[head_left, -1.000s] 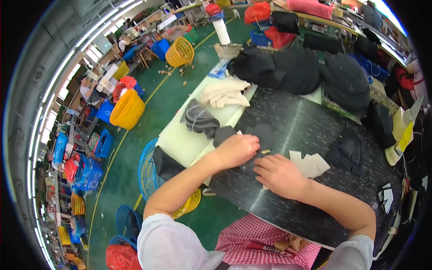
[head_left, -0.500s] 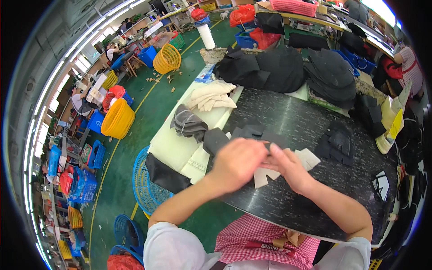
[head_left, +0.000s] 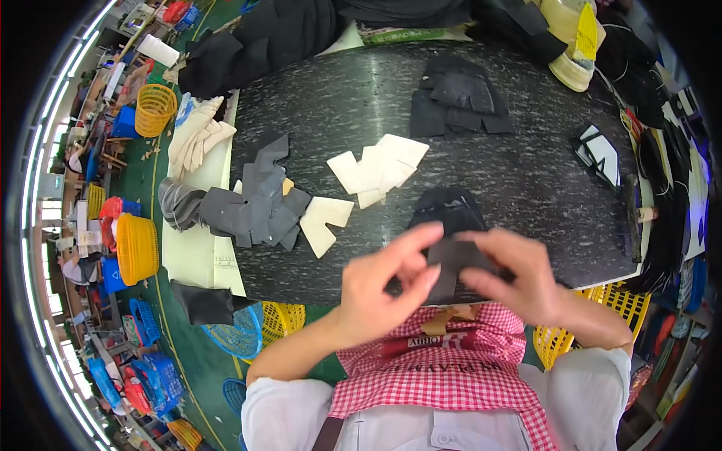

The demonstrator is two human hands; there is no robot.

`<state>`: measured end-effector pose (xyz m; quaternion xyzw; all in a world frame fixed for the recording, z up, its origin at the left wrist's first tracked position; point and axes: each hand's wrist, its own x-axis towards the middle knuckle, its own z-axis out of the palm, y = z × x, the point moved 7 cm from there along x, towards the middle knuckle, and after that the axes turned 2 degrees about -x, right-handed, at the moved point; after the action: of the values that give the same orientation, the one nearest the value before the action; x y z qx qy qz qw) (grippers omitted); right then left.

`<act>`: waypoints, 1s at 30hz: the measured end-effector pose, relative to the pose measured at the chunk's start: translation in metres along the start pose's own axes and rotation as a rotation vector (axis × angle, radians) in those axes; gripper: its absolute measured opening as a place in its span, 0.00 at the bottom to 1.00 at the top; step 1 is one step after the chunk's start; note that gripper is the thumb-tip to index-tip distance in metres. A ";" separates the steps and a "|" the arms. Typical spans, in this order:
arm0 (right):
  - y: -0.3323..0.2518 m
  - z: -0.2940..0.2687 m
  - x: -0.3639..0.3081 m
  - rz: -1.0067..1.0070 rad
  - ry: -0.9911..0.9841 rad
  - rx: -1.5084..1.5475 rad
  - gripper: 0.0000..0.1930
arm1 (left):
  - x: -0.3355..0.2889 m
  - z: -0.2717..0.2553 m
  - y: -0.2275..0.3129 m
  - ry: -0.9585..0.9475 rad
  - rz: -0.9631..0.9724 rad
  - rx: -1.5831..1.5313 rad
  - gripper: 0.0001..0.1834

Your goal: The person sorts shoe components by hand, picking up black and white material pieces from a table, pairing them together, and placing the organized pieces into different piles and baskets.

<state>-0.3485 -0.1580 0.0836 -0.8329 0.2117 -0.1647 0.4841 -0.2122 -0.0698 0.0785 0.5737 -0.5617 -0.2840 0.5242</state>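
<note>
Between my hands, close to the table's front edge, is a small black flat piece of material [head_left: 445,259]. My left hand [head_left: 385,284] has its thumb and index finger curved at the piece's left edge. My right hand [head_left: 523,274] pinches its right side, slightly blurred. Just beyond lies another black cut piece [head_left: 450,207], partly covered by my fingers. Cream notched pieces [head_left: 383,167] lie in a loose group farther off, with one single cream piece [head_left: 325,223] nearer. To its left sits an overlapping pile of dark grey pieces [head_left: 259,203].
A stack of black cut pieces [head_left: 460,101] lies at the far side of the dark speckled table [head_left: 331,98]. Black fabric heaps [head_left: 278,37] line the back edge. White-and-black pieces [head_left: 599,154] lie right. Yellow baskets [head_left: 553,342] stand below the table.
My view has turned downward and right. My hands have moved from the cream pieces toward the table's front edge, where a black piece is now between them. The cream pieces lie on the table.
</note>
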 end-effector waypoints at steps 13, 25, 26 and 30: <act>0.034 0.010 0.017 0.055 0.039 -0.143 0.14 | 0.016 0.014 -0.027 -0.063 -0.117 0.219 0.31; -0.032 0.030 0.070 -0.480 -0.060 -0.547 0.20 | -0.021 -0.061 -0.017 -0.026 0.046 1.122 0.25; -0.027 0.045 0.076 -0.514 -0.113 -0.604 0.21 | -0.035 -0.054 -0.020 -0.079 0.058 1.081 0.28; -0.018 0.060 0.091 -0.517 -0.180 -0.647 0.20 | -0.095 -0.027 -0.017 -0.286 0.312 0.919 0.22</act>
<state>-0.2390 -0.1527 0.0768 -0.9787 -0.0066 -0.1321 0.1570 -0.2016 0.0245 0.0452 0.6098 -0.7738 -0.0016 0.1716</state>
